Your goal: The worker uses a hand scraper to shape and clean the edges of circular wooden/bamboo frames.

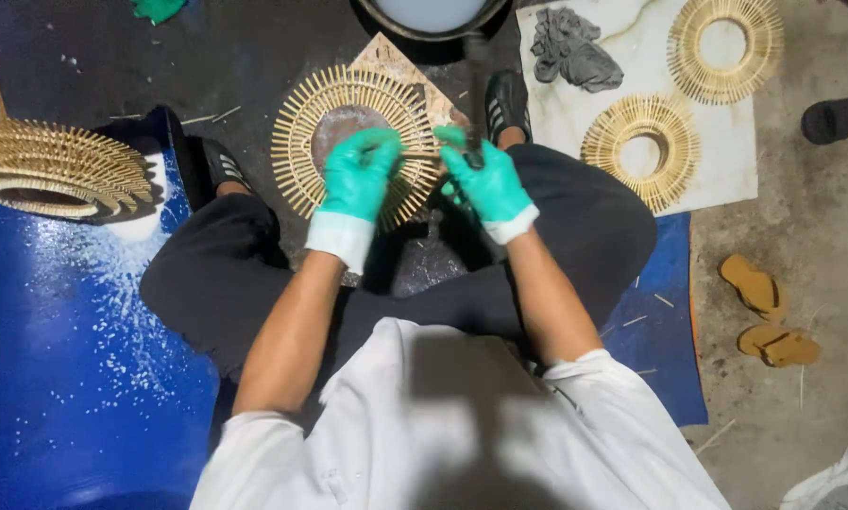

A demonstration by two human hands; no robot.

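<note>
A round sunburst ring of thin bamboo sticks [311,123] lies on the dark floor between my feet. My left hand [360,177], in a green glove, rests on its near edge and pinches a single stick that points right. My right hand [485,179], also gloved in green, is closed around a dark tool handle [476,94] that stands up over the ring's right side. The centre of the ring is a dull round disc [344,125], partly hidden by my left hand.
A stack of finished stick rings [51,170] sits at the left on a blue sheet [65,378]. Two more rings [724,47] [643,146] and a grey rag [573,49] lie on a white board at the right. A dark bowl [431,17] stands ahead. Brown sandals [769,316] lie right.
</note>
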